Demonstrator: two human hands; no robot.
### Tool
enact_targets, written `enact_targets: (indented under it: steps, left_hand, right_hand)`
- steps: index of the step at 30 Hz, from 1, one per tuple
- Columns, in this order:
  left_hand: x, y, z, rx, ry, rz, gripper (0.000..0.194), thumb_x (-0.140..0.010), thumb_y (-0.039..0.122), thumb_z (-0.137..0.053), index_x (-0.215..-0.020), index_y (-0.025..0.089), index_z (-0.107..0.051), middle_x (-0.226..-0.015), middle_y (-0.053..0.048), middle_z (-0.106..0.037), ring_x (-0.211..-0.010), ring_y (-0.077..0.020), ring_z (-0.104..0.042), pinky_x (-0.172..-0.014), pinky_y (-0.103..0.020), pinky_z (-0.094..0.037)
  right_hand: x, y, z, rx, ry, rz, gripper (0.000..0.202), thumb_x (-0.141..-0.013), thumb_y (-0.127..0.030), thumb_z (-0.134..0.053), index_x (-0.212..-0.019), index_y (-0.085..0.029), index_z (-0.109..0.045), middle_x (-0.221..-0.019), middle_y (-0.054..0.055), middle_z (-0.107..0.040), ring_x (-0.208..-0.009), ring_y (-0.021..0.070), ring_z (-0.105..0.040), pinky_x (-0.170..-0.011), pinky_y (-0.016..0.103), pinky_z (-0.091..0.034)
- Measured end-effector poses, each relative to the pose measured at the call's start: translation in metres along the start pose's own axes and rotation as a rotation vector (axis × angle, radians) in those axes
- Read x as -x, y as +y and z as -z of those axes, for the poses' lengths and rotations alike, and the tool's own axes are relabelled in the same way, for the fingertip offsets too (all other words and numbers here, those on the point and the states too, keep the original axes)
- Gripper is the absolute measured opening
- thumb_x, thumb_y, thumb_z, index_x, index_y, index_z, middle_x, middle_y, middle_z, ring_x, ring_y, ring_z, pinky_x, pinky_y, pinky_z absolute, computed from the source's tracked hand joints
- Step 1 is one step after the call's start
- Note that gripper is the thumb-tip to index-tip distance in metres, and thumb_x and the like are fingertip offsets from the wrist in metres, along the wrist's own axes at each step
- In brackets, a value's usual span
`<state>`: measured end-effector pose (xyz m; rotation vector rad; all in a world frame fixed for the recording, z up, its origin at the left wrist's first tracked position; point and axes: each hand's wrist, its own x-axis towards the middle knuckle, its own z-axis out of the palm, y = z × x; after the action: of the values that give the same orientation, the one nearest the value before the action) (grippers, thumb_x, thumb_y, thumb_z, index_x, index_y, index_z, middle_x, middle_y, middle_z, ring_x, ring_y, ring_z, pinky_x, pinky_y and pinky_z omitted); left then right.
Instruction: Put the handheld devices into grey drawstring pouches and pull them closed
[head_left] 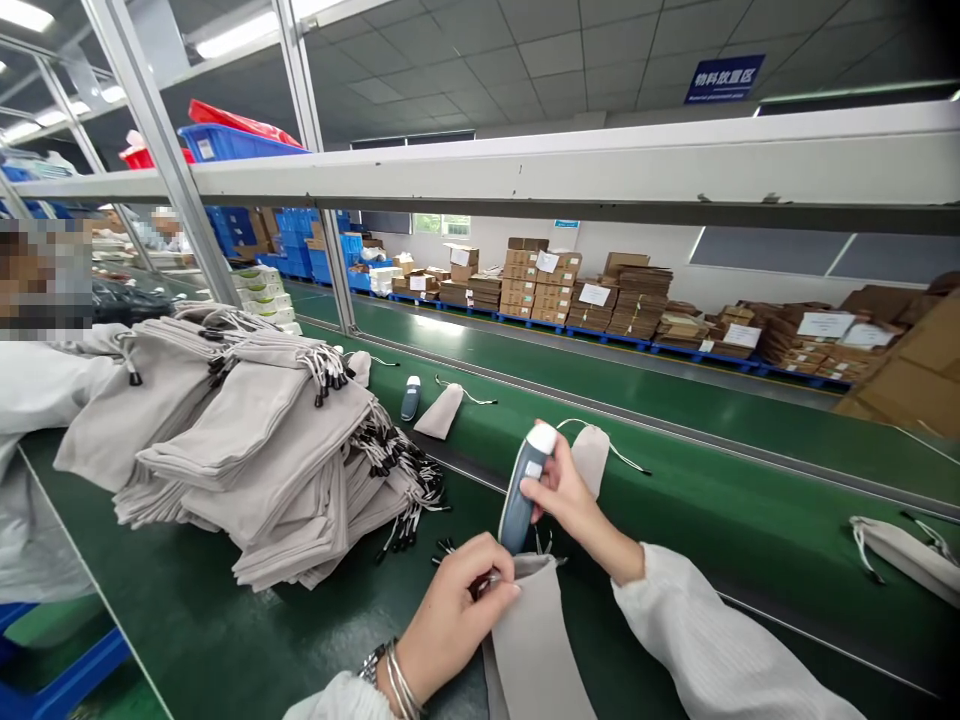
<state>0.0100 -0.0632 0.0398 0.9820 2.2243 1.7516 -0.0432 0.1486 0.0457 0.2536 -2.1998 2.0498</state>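
**Gray-blue device [519,500] poised at the mouth of a gray pouch [536,635]**

The device is tilted, its white end up and its lower end right at the pouch's opening; whether it has entered or touches the cloth, I cannot tell. The right hand [564,492] grips it near the upper end, between thumb and fingers. The left hand [466,595] pinches the pouch by its top edge, and the cloth runs down out of view. Metal bangles [400,680] circle the left wrist.

Just behind the right hand, a second pouch [591,455] lies on the green belt [750,500], its cord trailing to the right. Farther left on the belt, another device [410,398] lies beside a small pouch [442,412]. A filled-looking pouch [911,560] rests at the far right.

To the left of the hands, a big heap of flat pouches [255,430] covers part of the dark green surface [225,640], black-tipped cords spilling over its right side. Past the heap, at the left edge, shows a co-worker's pale sleeve [52,385].

A white beam [525,175] crosses above the belt. Beyond it, cardboard boxes [536,285] stand stacked along the wall.
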Motion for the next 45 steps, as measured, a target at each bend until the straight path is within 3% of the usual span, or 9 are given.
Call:
enact_targets:
  steps: [5,13,21,25,29,33,37,40,45]
  left_hand:
    - [0.0,0.006,-0.003,0.067,0.075,-0.033,0.021,-0.092,0.029,-0.063,-0.076,0.019,-0.055,-0.082,0.0,-0.049,-0.076,-0.015,-0.046,-0.069,-0.027,-0.033]
    - [0.0,0.013,-0.003,0.053,0.071,-0.043,0.017,-0.089,0.022,-0.066,-0.074,0.019,-0.059,-0.082,-0.001,-0.052,-0.076,-0.0149,-0.05,-0.068,-0.026,-0.034]
    - [0.001,0.034,-0.012,0.111,0.279,-0.104,0.021,-0.087,0.03,-0.069,-0.072,0.019,-0.059,-0.084,-0.002,-0.05,-0.075,-0.015,-0.048,-0.066,-0.025,-0.038]
    - [0.001,0.039,-0.004,0.111,0.393,-0.068,0.023,-0.084,0.032,-0.072,-0.07,0.018,-0.06,-0.089,-0.003,-0.05,-0.069,-0.0124,-0.045,-0.059,-0.024,-0.037]
    - [0.0,0.038,0.024,0.211,0.536,-0.016,0.024,-0.081,0.031,-0.074,-0.07,0.017,-0.058,-0.087,-0.001,-0.051,-0.06,-0.008,-0.041,-0.051,-0.02,-0.034]
    - [-0.002,0.029,0.034,0.361,0.622,0.021,0.024,-0.087,0.04,-0.068,-0.082,0.02,-0.055,-0.081,0.002,-0.049,-0.052,-0.006,-0.038,-0.044,-0.017,-0.029]
    - [-0.003,0.01,0.014,0.1,0.388,0.016,0.012,-0.093,0.032,-0.056,-0.094,0.021,-0.061,-0.097,-0.002,-0.055,-0.064,-0.0104,-0.048,-0.058,-0.023,-0.042]
    - [-0.001,-0.009,-0.001,-0.275,0.212,0.056,0.024,-0.088,0.019,-0.056,-0.111,0.024,-0.062,-0.113,-0.006,-0.057,-0.08,-0.0165,-0.056,-0.074,-0.03,-0.048]
    - [-0.001,-0.028,-0.009,-0.607,0.09,0.128,0.035,-0.085,0.008,-0.051,-0.115,0.023,-0.06,-0.118,-0.007,-0.057,-0.107,-0.0249,-0.057,-0.087,-0.036,-0.047]
  right_hand:
    - [0.047,-0.017,-0.006,0.068,-0.098,0.036,0.078,-0.08,-0.026,-0.073,-0.143,-0.032,-0.027,-0.085,-0.003,-0.052,-0.067,0.0133,-0.053,-0.059,0.026,-0.047]
    - [0.049,-0.045,0.013,-0.025,0.242,0.207,0.067,-0.09,-0.038,-0.066,-0.142,-0.035,-0.024,-0.085,-0.003,-0.044,-0.056,0.0112,-0.046,-0.046,0.023,-0.041]
    - [0.067,-0.065,0.005,0.31,-0.356,0.08,0.037,-0.102,-0.05,-0.045,-0.127,-0.027,-0.059,-0.092,0.002,-0.058,-0.06,0.011,-0.048,-0.051,0.024,-0.036]
    - [0.073,-0.082,0.012,0.459,-0.51,-0.009,0.038,-0.101,-0.043,-0.05,-0.136,-0.028,-0.052,-0.071,-0.003,-0.054,-0.06,0.0137,-0.05,-0.055,0.025,-0.035]
    - [0.077,-0.104,0.039,0.546,-0.683,0.047,0.03,-0.104,-0.038,-0.043,-0.094,-0.024,-0.068,-0.077,0.0,-0.061,-0.067,0.0149,-0.053,-0.064,0.028,-0.039]
    - [0.082,-0.112,0.062,0.326,-0.492,-0.046,0.044,-0.1,-0.054,-0.046,-0.08,-0.021,-0.067,-0.061,0.0,-0.048,-0.055,0.0133,-0.043,-0.056,0.028,-0.039]
    - [0.075,-0.104,0.062,0.069,-0.042,-0.067,0.041,-0.096,-0.058,-0.051,-0.084,-0.021,-0.064,-0.054,-0.007,-0.025,-0.046,0.0111,-0.025,-0.045,0.026,-0.034]
    - [0.057,-0.095,0.058,0.206,0.261,0.095,0.033,-0.098,-0.051,-0.051,-0.102,-0.022,-0.066,-0.06,-0.002,-0.043,-0.053,0.0144,-0.042,-0.051,0.028,-0.042]
    - [-0.002,-0.065,0.042,0.528,0.184,0.174,0.046,-0.095,-0.042,-0.051,-0.138,-0.025,-0.049,-0.11,0.007,-0.066,-0.056,0.0122,-0.053,-0.055,0.029,-0.047]
